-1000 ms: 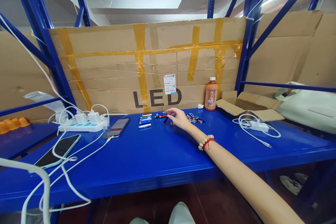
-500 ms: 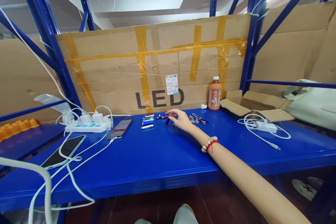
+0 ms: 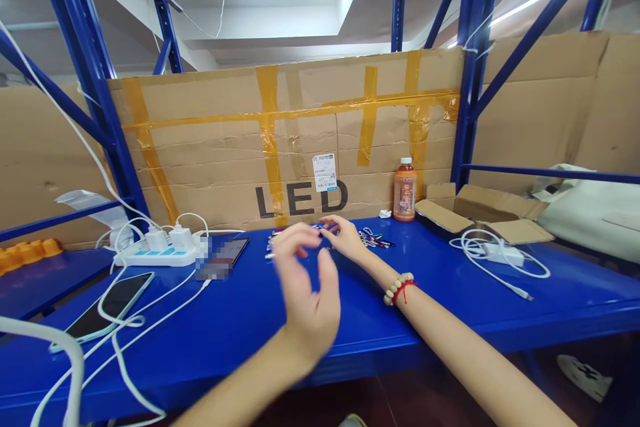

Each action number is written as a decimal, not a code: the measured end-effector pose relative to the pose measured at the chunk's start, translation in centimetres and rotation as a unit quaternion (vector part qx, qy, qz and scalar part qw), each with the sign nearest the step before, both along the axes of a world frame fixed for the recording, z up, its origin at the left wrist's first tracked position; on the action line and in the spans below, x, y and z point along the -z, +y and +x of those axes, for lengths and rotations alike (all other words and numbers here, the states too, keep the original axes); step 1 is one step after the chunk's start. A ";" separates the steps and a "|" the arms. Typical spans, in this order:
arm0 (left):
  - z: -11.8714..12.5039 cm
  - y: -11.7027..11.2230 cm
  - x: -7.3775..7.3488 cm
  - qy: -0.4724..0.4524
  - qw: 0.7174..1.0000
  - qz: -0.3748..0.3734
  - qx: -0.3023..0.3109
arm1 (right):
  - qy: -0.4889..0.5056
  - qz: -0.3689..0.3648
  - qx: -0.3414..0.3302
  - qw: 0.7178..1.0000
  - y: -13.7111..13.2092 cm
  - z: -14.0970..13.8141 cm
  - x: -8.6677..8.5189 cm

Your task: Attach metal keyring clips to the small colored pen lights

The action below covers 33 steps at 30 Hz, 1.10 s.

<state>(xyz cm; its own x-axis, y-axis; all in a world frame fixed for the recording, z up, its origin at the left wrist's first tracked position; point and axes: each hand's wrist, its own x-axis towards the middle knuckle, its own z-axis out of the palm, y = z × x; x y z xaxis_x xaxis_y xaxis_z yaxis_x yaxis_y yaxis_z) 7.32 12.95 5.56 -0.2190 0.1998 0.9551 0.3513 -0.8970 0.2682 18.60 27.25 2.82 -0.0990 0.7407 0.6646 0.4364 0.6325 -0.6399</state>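
Note:
My left hand is raised over the front of the blue table, blurred, with thumb and fingers apart and nothing between them. Beyond it, my right hand reaches over the table, wearing a beaded bracelet with a red cord. Its thumb and fingertips close around a small dark blue tube, only partly visible. A row of small coloured metallic tubes is mostly hidden behind my left hand. Just right of my right hand lies a loose pile of similar small pieces with metal clips.
On the left are a power strip with chargers, two phones and white cables. An orange drink bottle stands at the back. To the right are an open carton, a coiled white cable and a pale bag.
My left hand has come into view from below and now covers much of the tube row. My right hand stays near the same spot. The view has tilted slightly upward.

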 end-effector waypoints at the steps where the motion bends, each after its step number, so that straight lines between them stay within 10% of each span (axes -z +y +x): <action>1: 0.2 1.4 0.2 0.071 0.996 -0.043 -0.017 | 0.013 0.000 0.000 1.000 0.1 0.1 -0.1; 10: -2.8 13.6 5.3 0.277 0.915 -0.263 -0.133 | 0.049 -0.005 0.002 0.999 1.1 0.5 0.4; 22: -3.5 13.8 5.0 0.306 0.919 -0.247 -0.039 | -0.003 -0.023 -0.069 0.997 -0.1 -0.5 0.1; 33: -4.0 12.4 4.1 0.308 0.903 -0.286 -0.086 | -0.239 -0.089 0.111 0.961 -0.8 2.1 -0.7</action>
<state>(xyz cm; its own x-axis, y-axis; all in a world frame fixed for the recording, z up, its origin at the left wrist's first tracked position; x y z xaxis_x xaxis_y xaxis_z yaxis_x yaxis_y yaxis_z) 3.33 25.36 1.42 0.2438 0.7125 0.6580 0.7122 -0.5920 0.3772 20.68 26.41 3.51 -0.1875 0.8764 0.4436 0.8183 0.3892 -0.4231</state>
